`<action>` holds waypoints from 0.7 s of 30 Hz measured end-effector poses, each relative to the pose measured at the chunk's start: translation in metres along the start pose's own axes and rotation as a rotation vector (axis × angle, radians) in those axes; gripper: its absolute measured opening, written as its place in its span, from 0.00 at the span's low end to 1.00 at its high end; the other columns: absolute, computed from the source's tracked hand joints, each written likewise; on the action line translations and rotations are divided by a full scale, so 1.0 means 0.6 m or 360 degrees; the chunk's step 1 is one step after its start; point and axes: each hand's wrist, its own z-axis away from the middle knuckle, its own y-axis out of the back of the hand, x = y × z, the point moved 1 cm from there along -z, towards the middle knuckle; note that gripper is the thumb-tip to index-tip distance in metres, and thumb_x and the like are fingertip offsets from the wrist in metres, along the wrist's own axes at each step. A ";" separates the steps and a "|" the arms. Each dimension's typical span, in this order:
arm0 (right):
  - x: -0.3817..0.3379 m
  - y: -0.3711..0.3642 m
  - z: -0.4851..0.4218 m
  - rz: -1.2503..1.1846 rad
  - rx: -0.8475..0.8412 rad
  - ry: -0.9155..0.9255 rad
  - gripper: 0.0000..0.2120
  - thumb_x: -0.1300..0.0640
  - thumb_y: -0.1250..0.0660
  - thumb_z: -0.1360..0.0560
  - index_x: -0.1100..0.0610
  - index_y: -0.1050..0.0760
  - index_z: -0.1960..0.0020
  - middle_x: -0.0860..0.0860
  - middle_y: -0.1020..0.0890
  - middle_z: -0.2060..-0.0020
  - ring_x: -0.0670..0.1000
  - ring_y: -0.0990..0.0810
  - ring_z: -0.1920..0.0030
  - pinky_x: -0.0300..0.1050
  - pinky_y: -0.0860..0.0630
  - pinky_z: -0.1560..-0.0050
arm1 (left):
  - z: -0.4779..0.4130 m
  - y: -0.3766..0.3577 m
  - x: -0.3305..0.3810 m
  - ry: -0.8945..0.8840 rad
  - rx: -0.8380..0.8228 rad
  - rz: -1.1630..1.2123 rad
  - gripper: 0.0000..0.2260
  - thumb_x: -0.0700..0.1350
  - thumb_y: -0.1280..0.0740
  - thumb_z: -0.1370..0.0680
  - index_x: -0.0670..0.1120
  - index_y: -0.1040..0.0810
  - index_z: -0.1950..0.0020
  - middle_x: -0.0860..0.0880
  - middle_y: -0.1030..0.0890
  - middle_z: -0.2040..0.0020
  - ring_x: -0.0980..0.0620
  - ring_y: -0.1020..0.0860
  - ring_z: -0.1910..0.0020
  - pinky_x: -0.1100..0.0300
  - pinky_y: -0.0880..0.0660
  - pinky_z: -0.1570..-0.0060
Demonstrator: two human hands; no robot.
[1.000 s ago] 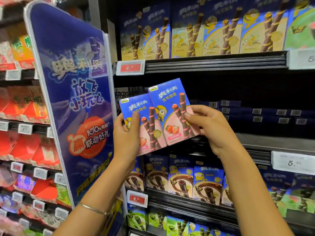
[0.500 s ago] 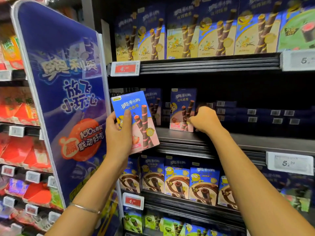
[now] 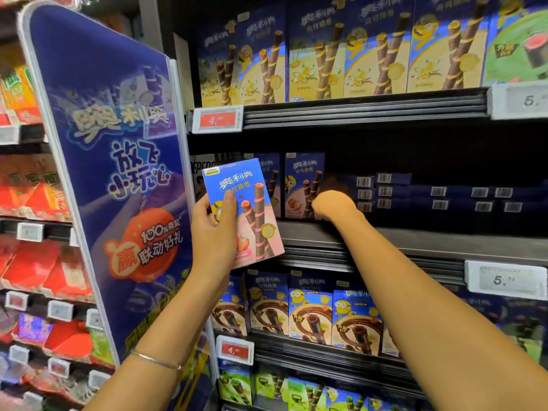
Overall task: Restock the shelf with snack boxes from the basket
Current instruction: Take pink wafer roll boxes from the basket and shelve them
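- The left hand [image 3: 213, 232] grasped a blue and pink strawberry wafer roll box [image 3: 252, 215], with the thumb on its front face. The box was tilted in front of the left end of the middle shelf [image 3: 415, 241] and did not rest on it.
- The right hand [image 3: 333, 204] reached onto the middle shelf, at the lower right edge of a second strawberry box [image 3: 304, 185] that stood upright there. Its fingers were hidden, so I cannot tell if they gripped this box or only touched it.
- A third box [image 3: 272, 179] stood on the middle shelf just left of the second one, partly hidden by the held box.
- Dark blue boxes [image 3: 430, 197] lay stacked flat further right on the middle shelf, barcodes facing out.
- A white price tag [image 3: 504, 280] hung on the front edge of the middle shelf.
- A blue promotional panel [image 3: 118, 173] stood left of the middle shelf.
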 end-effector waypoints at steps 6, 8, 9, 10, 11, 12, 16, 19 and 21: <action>-0.007 -0.014 -0.003 0.0051 -0.0006 -0.0005 0.41 0.65 0.27 0.27 0.63 0.46 0.21 0.64 0.30 0.29 0.66 0.28 0.30 0.60 0.26 0.34 | 0.002 0.002 0.001 0.0060 -0.0002 0.0011 0.10 0.55 0.35 0.14 0.50 0.22 0.39 0.53 0.11 0.49 0.53 0.12 0.57 0.61 0.18 0.67; -0.008 -0.016 -0.004 0.0065 -0.0025 0.0001 0.40 0.65 0.27 0.26 0.63 0.46 0.21 0.65 0.30 0.28 0.67 0.28 0.30 0.59 0.25 0.34 | 0.002 0.004 0.002 0.0086 -0.0005 0.0001 0.12 0.56 0.35 0.15 0.50 0.22 0.39 0.49 0.11 0.45 0.50 0.12 0.54 0.61 0.18 0.67; -0.007 -0.017 -0.003 0.0083 -0.0031 0.0004 0.40 0.65 0.28 0.26 0.63 0.46 0.21 0.65 0.30 0.28 0.67 0.28 0.30 0.59 0.25 0.34 | 0.002 0.004 0.003 0.0098 -0.0009 -0.0002 0.12 0.57 0.35 0.15 0.51 0.22 0.39 0.48 0.12 0.45 0.49 0.12 0.54 0.60 0.17 0.66; -0.006 -0.018 -0.003 0.0104 -0.0032 0.0004 0.39 0.64 0.29 0.25 0.63 0.46 0.21 0.65 0.31 0.28 0.67 0.28 0.30 0.59 0.25 0.35 | 0.001 0.005 0.004 0.0110 -0.0013 0.0000 0.12 0.57 0.35 0.15 0.51 0.22 0.40 0.47 0.12 0.45 0.50 0.12 0.55 0.60 0.18 0.67; -0.004 -0.018 -0.003 0.0132 -0.0027 0.0009 0.38 0.64 0.30 0.24 0.63 0.45 0.21 0.65 0.30 0.28 0.67 0.27 0.30 0.59 0.25 0.35 | 0.001 0.006 0.005 0.0120 -0.0020 0.0009 0.12 0.57 0.35 0.15 0.50 0.22 0.39 0.47 0.11 0.46 0.51 0.12 0.56 0.61 0.18 0.67; -0.003 -0.018 -0.001 0.0156 -0.0022 0.0018 0.36 0.63 0.30 0.23 0.62 0.44 0.21 0.65 0.30 0.29 0.67 0.27 0.31 0.59 0.25 0.35 | 0.000 0.006 0.005 0.0131 -0.0028 0.0021 0.13 0.57 0.35 0.15 0.49 0.22 0.39 0.47 0.11 0.46 0.52 0.12 0.58 0.61 0.18 0.67; 0.002 -0.013 0.006 0.0186 -0.0035 0.0050 0.30 0.59 0.33 0.21 0.62 0.40 0.22 0.64 0.29 0.30 0.66 0.26 0.32 0.58 0.26 0.35 | -0.002 0.003 0.008 0.0161 -0.0036 0.0020 0.16 0.58 0.34 0.15 0.47 0.23 0.36 0.46 0.12 0.44 0.47 0.12 0.53 0.58 0.16 0.65; 0.009 0.000 0.024 0.0253 -0.0084 0.0096 0.21 0.55 0.38 0.18 0.64 0.30 0.29 0.64 0.25 0.33 0.64 0.24 0.36 0.53 0.25 0.40 | 0.001 -0.003 0.009 0.0201 -0.0050 0.0014 0.21 0.59 0.34 0.16 0.45 0.24 0.32 0.44 0.12 0.41 0.41 0.12 0.46 0.51 0.14 0.58; 0.013 0.010 0.047 0.0159 0.0012 0.0168 0.15 0.53 0.38 0.18 0.62 0.25 0.38 0.63 0.22 0.38 0.64 0.22 0.42 0.52 0.26 0.46 | 0.005 -0.005 0.010 0.0243 -0.0063 0.0037 0.23 0.60 0.35 0.15 0.43 0.25 0.30 0.43 0.13 0.41 0.38 0.13 0.44 0.47 0.15 0.53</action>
